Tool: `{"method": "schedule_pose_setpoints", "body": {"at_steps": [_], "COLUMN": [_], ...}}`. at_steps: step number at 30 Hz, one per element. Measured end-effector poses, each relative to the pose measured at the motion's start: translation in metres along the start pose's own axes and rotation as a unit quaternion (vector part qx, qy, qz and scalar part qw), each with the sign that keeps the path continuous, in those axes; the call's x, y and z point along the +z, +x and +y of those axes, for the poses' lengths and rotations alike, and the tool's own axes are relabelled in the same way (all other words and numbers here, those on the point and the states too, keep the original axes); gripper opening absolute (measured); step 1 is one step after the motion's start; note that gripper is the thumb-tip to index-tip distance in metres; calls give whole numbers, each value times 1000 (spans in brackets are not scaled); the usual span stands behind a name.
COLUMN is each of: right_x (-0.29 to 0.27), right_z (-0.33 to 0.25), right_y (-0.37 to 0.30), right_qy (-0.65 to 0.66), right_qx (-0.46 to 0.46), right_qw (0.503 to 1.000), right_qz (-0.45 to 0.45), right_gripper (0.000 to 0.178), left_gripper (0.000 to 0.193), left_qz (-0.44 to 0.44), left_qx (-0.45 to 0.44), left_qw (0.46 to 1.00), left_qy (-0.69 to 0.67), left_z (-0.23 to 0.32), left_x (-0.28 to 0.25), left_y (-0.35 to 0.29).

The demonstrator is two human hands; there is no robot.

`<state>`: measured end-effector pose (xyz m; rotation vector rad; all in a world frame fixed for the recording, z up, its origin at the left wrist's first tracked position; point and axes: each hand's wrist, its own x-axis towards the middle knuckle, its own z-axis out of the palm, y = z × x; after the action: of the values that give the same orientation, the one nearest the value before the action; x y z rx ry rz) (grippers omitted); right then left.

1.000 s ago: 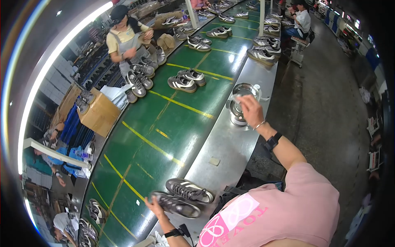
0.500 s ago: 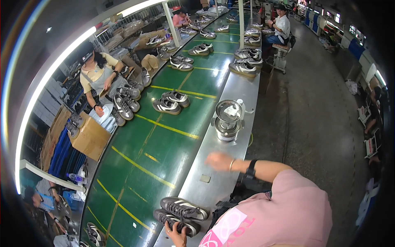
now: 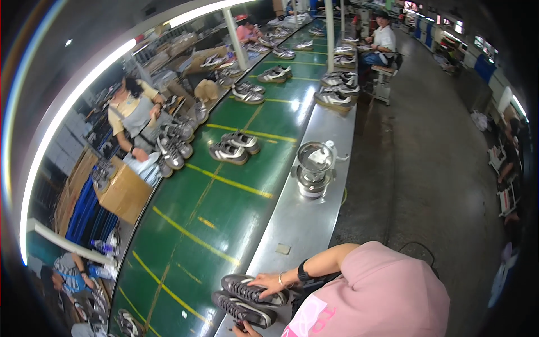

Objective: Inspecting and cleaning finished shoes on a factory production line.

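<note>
A pair of dark grey lace-up sneakers with pale stripes lies on the metal ledge at the bottom centre. My right hand (image 3: 270, 285) reaches over the far sneaker (image 3: 238, 285), its fingers and thumb gripping the upper beside the laces. Against the side of the near sneaker (image 3: 247, 312) my left hand (image 3: 245, 330) is closed, partly cut off by the lower edge of the picture. The near sneaker rests alongside the far one, toes pointing left.
A metal pot-like dispenser (image 3: 314, 168) with white material in its bowl stands on the ledge (image 3: 269, 230). A small flat pad (image 3: 283, 249) lies nearer. Left runs a green conveyor (image 3: 185, 208) carrying sneakers (image 3: 233, 147). Co-workers sit across it and farther along.
My right hand has come down from above the ledge onto the far sneaker. My left hand has slid lower along the near sneaker. The near sneaker has turned slightly.
</note>
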<state>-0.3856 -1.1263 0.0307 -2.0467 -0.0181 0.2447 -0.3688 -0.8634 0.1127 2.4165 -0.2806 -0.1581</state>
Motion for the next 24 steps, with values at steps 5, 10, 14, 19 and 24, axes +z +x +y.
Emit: {"method": "schedule_pose_setpoints", "body": {"at_steps": [5, 10, 14, 19, 24], "right_x": [-5, -27, -22, -16, -24], "right_z": [-12, -41, -28, -18, -30], "right_y": [4, -30, -26, -18, -17], "right_qy": [-10, -82, -170, -202, -176], "right_qx": [-18, -118, -153, -177, -141], "right_qw": [1000, 990, 973, 963, 974], "right_qz": [13, 1, -28, 7, 31], "right_gripper": [68, 69, 71, 48, 32], "left_gripper": [55, 66, 70, 67, 58], "left_qz": [-124, -163, -190, -182, -103], "left_qx": [-48, 38, -13, 5, 173], "left_qw": [991, 985, 978, 979, 973], "left_qy": [-16, 35, 80, 91, 115], "left_z": [42, 38, 36, 27, -13], "left_x": [-2, 19, 31, 40, 59], "left_y": [-36, -25, -19, -18, -23]}}
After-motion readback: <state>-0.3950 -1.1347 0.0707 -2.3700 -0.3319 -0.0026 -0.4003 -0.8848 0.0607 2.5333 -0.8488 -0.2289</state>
